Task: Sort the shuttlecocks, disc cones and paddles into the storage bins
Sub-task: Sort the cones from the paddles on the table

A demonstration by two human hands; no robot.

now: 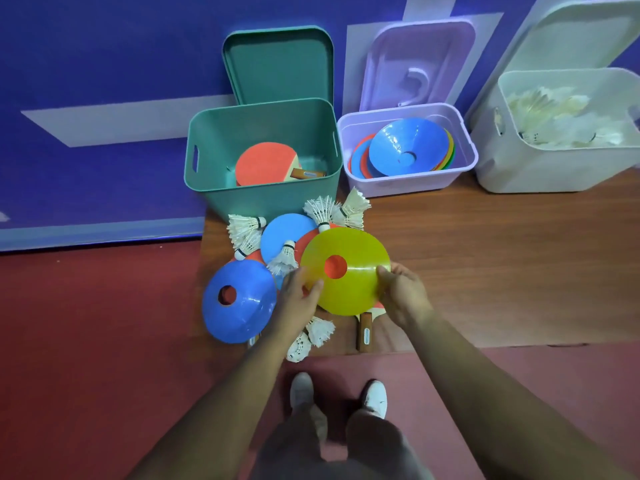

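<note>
– While both hands have the yellow disc cone (349, 289) pinched by its rim, left hand (299, 296) curled on the near-left edge and right hand (401, 292) on the right edge with the thumb on top, it's sitting on top of the pile, over a paddle (365, 332). Best way to move it?

– Lift straight up first, I reckon, so the rim doesn't drag the shuttlecock (284, 259) just beside the left fingers. Then it goes to the purple bin (398, 187), the middle one. The blue cone in bin (405, 147) lies bowl-up and tilted on the stack, so flipping yours to match should let it nest.

– Both hands needed?

– Probably not. One could carry it and the other could take the blue disc cone (239, 306) at the pile's left.

– Green bin (263, 200)?

– Paddles; one's in there. White bin (540, 174) on the right holds shuttlecocks.
</note>
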